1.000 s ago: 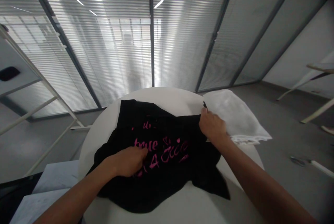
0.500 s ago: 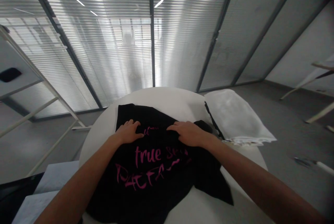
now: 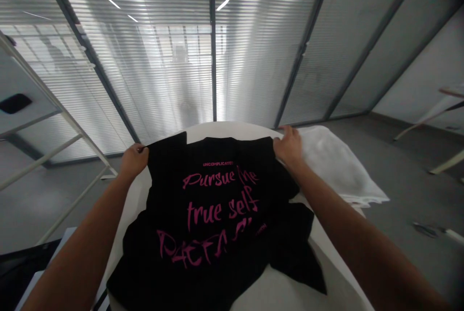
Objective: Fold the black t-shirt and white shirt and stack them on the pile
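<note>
A black T-shirt [image 3: 217, 156] with pink lettering lies spread over the round white table [image 3: 250, 294], its neck end toward the far side. My left hand [image 3: 135, 159] pinches the outer corner of the left sleeve, past the table's left edge. At the right shoulder, my right hand [image 3: 289, 147] is closed on the cloth, with a finger sticking out toward the far side. The lower right part of the shirt is bunched and folded, with a pointed corner hanging toward me. Part of the lettering is lost in creases.
Folded white cloth [image 3: 329, 166] lies at the table's right edge, beside my right hand. A pale metal frame [image 3: 68, 118] stands at the left. Glass panels with blinds [image 3: 174, 74] rise behind the table. Furniture legs [image 3: 445, 161] stand on the floor at right.
My hands have moved apart from the shirt's middle to its left sleeve and right shoulder. The upper part of the shirt is now opened out wider, and more lettering shows.
</note>
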Demonstrator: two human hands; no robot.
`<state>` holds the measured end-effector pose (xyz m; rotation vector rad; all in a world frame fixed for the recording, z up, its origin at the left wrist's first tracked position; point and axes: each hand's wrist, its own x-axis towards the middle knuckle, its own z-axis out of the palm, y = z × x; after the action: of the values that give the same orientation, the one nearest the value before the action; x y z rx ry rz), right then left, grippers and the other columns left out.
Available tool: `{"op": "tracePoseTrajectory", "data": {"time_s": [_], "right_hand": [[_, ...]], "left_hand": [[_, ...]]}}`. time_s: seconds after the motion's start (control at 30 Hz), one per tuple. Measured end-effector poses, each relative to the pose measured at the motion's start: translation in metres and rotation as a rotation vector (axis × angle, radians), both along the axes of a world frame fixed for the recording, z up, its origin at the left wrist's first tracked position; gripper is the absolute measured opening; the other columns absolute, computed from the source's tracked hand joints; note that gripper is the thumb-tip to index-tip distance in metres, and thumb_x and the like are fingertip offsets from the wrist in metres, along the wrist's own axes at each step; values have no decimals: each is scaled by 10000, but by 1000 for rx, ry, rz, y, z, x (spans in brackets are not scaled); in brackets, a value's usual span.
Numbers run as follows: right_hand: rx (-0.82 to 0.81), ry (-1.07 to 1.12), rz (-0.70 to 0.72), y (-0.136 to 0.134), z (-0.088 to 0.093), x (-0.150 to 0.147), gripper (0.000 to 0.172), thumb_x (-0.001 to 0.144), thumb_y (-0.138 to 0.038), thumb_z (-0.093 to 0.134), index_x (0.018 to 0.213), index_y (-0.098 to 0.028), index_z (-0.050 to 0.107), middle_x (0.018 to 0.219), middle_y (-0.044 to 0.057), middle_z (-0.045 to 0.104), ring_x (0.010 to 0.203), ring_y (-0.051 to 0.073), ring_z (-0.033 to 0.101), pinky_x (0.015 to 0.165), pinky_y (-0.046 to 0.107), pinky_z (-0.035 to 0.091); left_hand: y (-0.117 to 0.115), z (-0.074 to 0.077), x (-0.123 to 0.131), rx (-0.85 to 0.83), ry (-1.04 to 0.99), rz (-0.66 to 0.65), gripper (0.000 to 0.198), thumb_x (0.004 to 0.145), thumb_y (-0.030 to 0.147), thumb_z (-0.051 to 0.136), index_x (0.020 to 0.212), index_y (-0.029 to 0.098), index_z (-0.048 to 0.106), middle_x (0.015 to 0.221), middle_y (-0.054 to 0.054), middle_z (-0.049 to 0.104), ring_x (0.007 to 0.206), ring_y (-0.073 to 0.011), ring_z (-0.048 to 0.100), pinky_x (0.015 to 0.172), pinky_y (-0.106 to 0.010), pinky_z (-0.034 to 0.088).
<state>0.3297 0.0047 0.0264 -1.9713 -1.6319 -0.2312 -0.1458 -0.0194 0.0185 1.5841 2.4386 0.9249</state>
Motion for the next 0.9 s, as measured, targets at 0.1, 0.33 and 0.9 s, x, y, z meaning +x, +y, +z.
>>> {"op": "tracePoseTrajectory", "data": {"time_s": [0.1,0.33,0.9], "right_hand": [[-123,-121,275,-15,-17,-29,383,895,-239,429,1265,-191,513,1248,130,542,1149,277,474,959,397,375],[-358,-299,509,-39,-67,-72,448,957,-398,368,1377,-267,452,1346,125,472,1206,290,426,960,461,348],[-455,-403,429,-5,-43,-37,306,960,-301,393,1191,-218,575,1116,107,617,992,239,602,783,321,454]], "left_hand": [[-1,-8,-14,-29,21,144,338,789,320,519,1054,125,598,965,-138,677,931,-287,638,795,-389,496],[-18,-32,42,-45,326,85,489,818,329,476,1251,108,521,1254,-260,513,1186,-423,474,910,-575,406],[-10,-90,74,-190,443,-459,543,941,507,312,1422,280,425,1493,-73,406,1400,-270,311,1136,-514,208]]}}
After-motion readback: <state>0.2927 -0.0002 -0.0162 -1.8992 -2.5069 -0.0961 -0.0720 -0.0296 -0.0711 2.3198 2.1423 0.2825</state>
